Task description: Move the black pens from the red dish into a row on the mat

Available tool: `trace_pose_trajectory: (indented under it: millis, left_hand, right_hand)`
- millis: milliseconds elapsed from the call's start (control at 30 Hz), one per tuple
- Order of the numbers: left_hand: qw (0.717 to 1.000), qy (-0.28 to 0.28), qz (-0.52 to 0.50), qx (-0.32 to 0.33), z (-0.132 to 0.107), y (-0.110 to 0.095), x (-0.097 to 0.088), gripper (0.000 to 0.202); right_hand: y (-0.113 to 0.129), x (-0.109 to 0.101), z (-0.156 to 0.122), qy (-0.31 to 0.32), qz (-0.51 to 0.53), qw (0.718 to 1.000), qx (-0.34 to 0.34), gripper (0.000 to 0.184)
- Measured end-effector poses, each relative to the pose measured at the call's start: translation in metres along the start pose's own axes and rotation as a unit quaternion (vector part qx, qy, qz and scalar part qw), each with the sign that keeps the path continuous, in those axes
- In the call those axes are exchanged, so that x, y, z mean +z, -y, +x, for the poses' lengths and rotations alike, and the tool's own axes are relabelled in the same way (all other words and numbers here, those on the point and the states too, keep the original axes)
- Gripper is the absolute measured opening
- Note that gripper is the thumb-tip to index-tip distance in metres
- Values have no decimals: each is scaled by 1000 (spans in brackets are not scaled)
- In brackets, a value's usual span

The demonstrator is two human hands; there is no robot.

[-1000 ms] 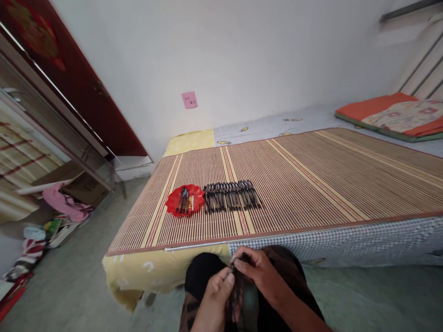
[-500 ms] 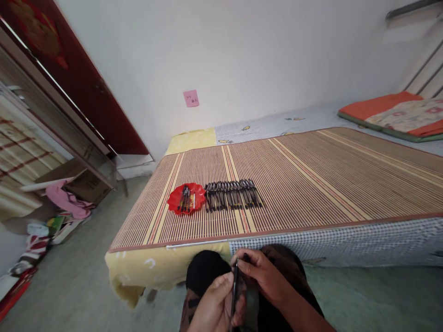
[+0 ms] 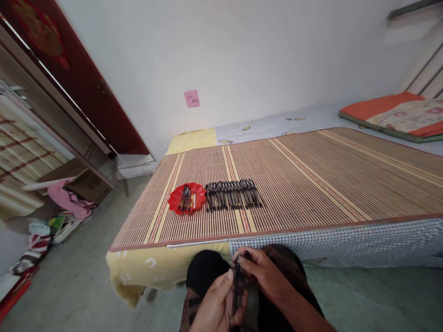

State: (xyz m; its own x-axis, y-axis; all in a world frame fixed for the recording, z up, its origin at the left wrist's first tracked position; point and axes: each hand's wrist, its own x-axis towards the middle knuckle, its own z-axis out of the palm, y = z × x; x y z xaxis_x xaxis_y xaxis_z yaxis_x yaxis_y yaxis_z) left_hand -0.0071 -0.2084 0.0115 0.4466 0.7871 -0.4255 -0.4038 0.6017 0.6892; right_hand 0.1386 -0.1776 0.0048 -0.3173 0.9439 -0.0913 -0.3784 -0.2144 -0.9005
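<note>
Over my lap, my left hand [image 3: 219, 299] is closed around a black pen [image 3: 237, 288], which stands nearly upright with its top end toward the bed. My right hand [image 3: 261, 267] pinches at the pen's upper end. A small dark piece that looks like the pen cap [image 3: 247, 255] pokes out between its fingers. On the mat in front lies a row of several black pens [image 3: 233, 194] side by side. Left of that row, a red scalloped plate [image 3: 172, 203] holds a few more black pens [image 3: 186, 197] and a thin white stick-like piece [image 3: 194, 200].
A striped bamboo mat [image 3: 304, 184] covers the bed, whose front edge is just beyond my knees. Folded orange bedding [image 3: 380, 108] lies at the far right. A pink note [image 3: 191, 98] is on the wall. Clothes and a cardboard box [image 3: 90, 186] are at the left.
The fingers of my right hand have closed in on the pen's upper end, and the pen tip is less exposed. The pens on the mat and plate have stayed put.
</note>
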Motion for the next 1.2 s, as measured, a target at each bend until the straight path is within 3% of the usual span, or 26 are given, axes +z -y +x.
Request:
trace_pose_trajectory:
  millis: [133,300,433,633,767,900,1067,1200]
  left_hand:
    - [998,25,47,20,-1,-6,4,38]
    - [996,5,87,10,-4,-8,5,43]
    - [993,7,119,-1,-4,-5,1,44]
    - [967,47,251,-4,-5,-2,-13,51]
    - [962,3,271,33,-1,1,-21,53]
    - [975,-50,197,92,10,-2,-15,51]
    - [975,-39,180,126,18,-7,-3,47]
    - [980,-45,151,120,15,-11,0,43]
  right_hand:
    - [-1,2,2,-29,-9,1000,-7,37]
    - [7,1,1,-46,-64,996,-28,40]
    - [8,-6,5,-86,-52,994,-45,35]
    - [35,-41,19,-222,16,970,-96,41]
    - [64,-60,21,-264,84,950,-141,40]
    - [61,-51,19,-229,93,962,-114,38]
    - [38,-29,20,-174,65,980,-71,36]
    - [41,-26,17,-136,69,985,-75,33]
